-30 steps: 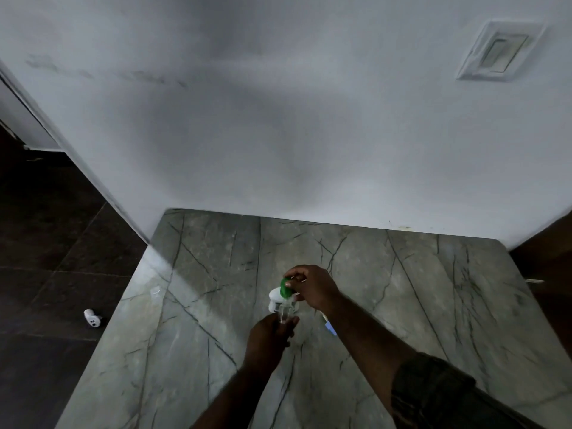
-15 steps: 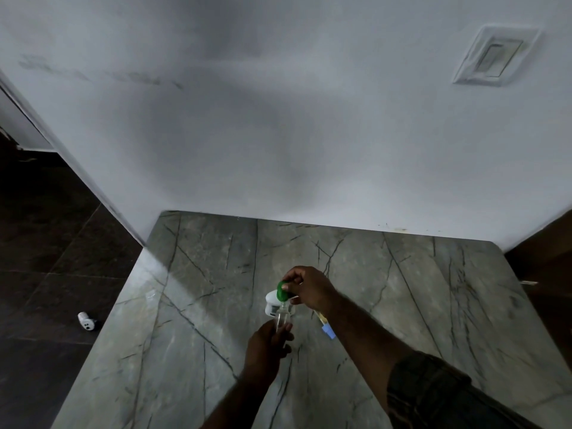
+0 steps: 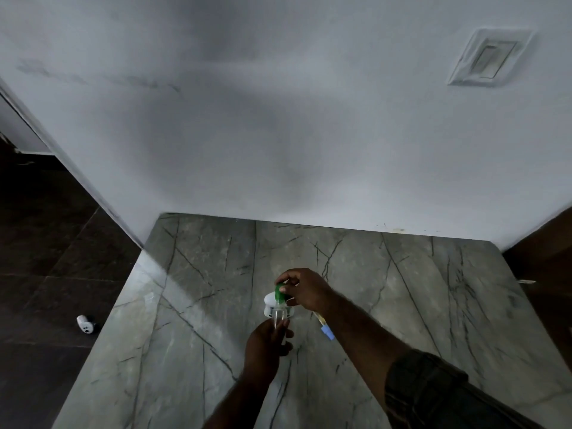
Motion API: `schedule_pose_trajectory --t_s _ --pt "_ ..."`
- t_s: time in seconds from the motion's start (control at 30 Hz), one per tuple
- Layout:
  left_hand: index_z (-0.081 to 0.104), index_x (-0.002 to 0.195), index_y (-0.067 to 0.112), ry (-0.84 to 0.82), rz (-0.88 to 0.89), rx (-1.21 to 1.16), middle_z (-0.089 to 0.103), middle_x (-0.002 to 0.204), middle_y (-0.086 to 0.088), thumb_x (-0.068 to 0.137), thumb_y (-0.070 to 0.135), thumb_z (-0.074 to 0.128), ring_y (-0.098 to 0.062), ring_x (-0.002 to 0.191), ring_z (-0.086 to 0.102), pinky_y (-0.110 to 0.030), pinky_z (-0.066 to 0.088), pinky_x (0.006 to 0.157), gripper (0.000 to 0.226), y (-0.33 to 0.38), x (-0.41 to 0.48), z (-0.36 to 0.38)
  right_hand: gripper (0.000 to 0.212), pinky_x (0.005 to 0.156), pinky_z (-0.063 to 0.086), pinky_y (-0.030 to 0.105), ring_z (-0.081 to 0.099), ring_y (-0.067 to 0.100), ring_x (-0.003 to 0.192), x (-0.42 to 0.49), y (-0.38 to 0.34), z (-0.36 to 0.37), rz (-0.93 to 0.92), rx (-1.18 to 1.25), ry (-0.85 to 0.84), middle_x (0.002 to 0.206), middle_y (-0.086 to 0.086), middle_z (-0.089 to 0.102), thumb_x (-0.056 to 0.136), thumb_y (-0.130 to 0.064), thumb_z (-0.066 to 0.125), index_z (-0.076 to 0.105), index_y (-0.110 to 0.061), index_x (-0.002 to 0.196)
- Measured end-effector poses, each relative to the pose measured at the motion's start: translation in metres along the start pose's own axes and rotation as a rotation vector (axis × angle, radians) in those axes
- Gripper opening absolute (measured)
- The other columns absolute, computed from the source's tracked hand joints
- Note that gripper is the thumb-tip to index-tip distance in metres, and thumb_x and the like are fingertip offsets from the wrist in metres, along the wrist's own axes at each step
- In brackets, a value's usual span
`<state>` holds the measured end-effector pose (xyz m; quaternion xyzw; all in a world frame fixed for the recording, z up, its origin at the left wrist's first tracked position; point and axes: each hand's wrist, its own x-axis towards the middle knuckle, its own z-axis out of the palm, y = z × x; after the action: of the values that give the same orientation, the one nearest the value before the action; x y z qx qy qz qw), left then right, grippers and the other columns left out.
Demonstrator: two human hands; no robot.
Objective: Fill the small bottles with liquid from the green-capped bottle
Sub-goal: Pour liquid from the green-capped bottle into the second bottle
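Note:
My right hand (image 3: 305, 289) grips the green-capped bottle (image 3: 280, 293), tipped so its green tip points down toward me. Just below it my left hand (image 3: 267, 348) holds a small clear bottle (image 3: 278, 318) with its mouth up under the green tip. Both meet above the middle of the grey marble table (image 3: 402, 305). A white round object (image 3: 270, 300) sits right behind the small bottle, partly hidden; I cannot tell what it is. Any liquid flow is too small and dim to see.
A thin yellowish item with a blue end (image 3: 326, 328) lies on the table under my right forearm. A white wall (image 3: 278, 134) rises behind the table, with a switch plate (image 3: 489, 58) at upper right. A small white object (image 3: 85, 324) lies on the dark floor, left.
Both hands hold the same pose with the green tip over the small bottle. Only the camera view has shifted slightly.

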<state>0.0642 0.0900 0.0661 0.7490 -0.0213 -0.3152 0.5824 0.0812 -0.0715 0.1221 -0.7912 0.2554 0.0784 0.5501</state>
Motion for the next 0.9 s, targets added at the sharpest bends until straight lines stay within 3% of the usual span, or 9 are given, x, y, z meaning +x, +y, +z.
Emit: schedule_pose_trajectory --t_s 0.17,0.37,0.5,0.57,0.63,0.73,0.9 --pt "0.068 0.101 0.013 -0.030 -0.051 -0.035 0.073 0.089 -0.009 0.095 0.021 0.061 -0.020 0.074 0.071 -0.024 0.058 0.061 0.013 0.002 0.004 0.002 0.022 0.067 0.060 0.029 0.067 0.008 0.076 0.002 0.003 -0.004 -0.019 -0.108 0.004 0.105 0.008 0.073 0.092 -0.014 0.065 0.072 -0.013 0.112" --pt "0.069 0.097 0.012 -0.032 -0.084 -0.127 0.074 0.083 -0.011 0.093 0.021 0.064 -0.020 0.070 0.071 -0.027 0.058 0.062 0.011 -0.006 0.009 0.004 0.021 0.086 0.054 0.030 0.069 0.014 0.096 0.011 0.005 0.001 -0.055 -0.319 0.064 0.105 0.002 0.075 0.084 -0.020 0.073 0.076 -0.016 0.104" --pt "0.070 0.094 0.011 -0.007 -0.119 -0.167 0.074 0.080 -0.010 0.091 0.018 0.066 -0.019 0.069 0.071 -0.026 0.058 0.060 0.008 -0.009 0.012 0.003 0.020 0.083 0.050 0.027 0.067 0.016 0.099 0.013 0.009 0.006 -0.020 -0.377 0.081 0.107 0.001 0.073 0.084 -0.026 0.074 0.075 -0.017 0.101" --pt "0.070 0.093 0.015 -0.002 -0.114 -0.122 0.074 0.082 -0.008 0.092 0.020 0.066 -0.018 0.072 0.071 -0.027 0.058 0.062 0.006 -0.009 0.013 0.002 0.019 0.078 0.052 0.028 0.067 0.016 0.094 0.015 0.006 0.006 0.018 -0.353 0.104 0.104 0.003 0.073 0.083 -0.025 0.075 0.074 -0.015 0.099" --pt "0.070 0.093 0.019 -0.004 -0.075 -0.072 0.074 0.083 -0.005 0.093 0.023 0.064 -0.016 0.073 0.070 -0.027 0.055 0.064 0.007 -0.005 0.012 0.001 0.015 0.074 0.061 0.036 0.067 0.019 0.087 0.017 0.001 0.005 0.088 -0.234 0.113 0.096 0.005 0.071 0.081 -0.020 0.077 0.072 -0.013 0.094" --pt "0.071 0.092 0.017 -0.008 -0.040 -0.029 0.074 0.080 -0.004 0.094 0.025 0.062 -0.015 0.070 0.068 -0.026 0.053 0.062 0.012 -0.002 0.015 -0.002 0.015 0.076 0.062 0.047 0.069 0.025 0.088 0.019 -0.007 0.005 0.153 -0.153 0.118 0.090 0.007 0.069 0.080 -0.015 0.078 0.072 -0.010 0.093" --pt "0.072 0.087 0.013 -0.015 -0.005 0.052 0.069 0.068 0.001 0.095 0.025 0.060 -0.010 0.063 0.063 -0.024 0.048 0.058 0.019 -0.010 0.019 -0.006 0.018 0.079 0.061 0.041 0.068 0.026 0.095 0.026 0.001 0.011 0.207 -0.172 0.102 0.101 0.010 0.070 0.081 -0.017 0.078 0.069 -0.010 0.094"
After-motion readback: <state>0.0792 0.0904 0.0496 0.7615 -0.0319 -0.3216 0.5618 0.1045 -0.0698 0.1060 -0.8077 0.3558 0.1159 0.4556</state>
